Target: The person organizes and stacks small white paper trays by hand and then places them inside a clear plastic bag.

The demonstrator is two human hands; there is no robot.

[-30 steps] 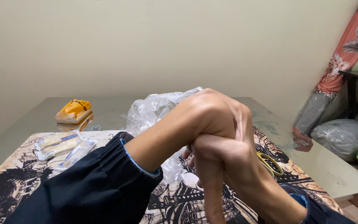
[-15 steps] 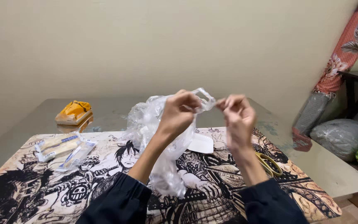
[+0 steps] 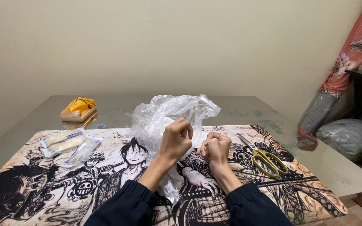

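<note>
Both hands have dropped from mid-air to the frame's centre: the left hand (image 3: 176, 140) pinches the crumpled clear plastic bag (image 3: 166, 117) while the right hand (image 3: 216, 147) curls closed beside it, above the cartoon-printed mat (image 3: 55, 184); yellow-handled scissors (image 3: 265, 159) lie right.

Both hands pinch a crumpled clear plastic bag (image 3: 164, 115) above the printed mat (image 3: 105, 175) on the table (image 3: 248, 109). The left hand (image 3: 176, 140) grips the bag's edge; the right hand (image 3: 216, 148) is curled just beside it. Right of the bag lie yellow-handled scissors (image 3: 265, 159); left of it, small packets (image 3: 70, 144) and an orange pouch (image 3: 78, 108).
</note>
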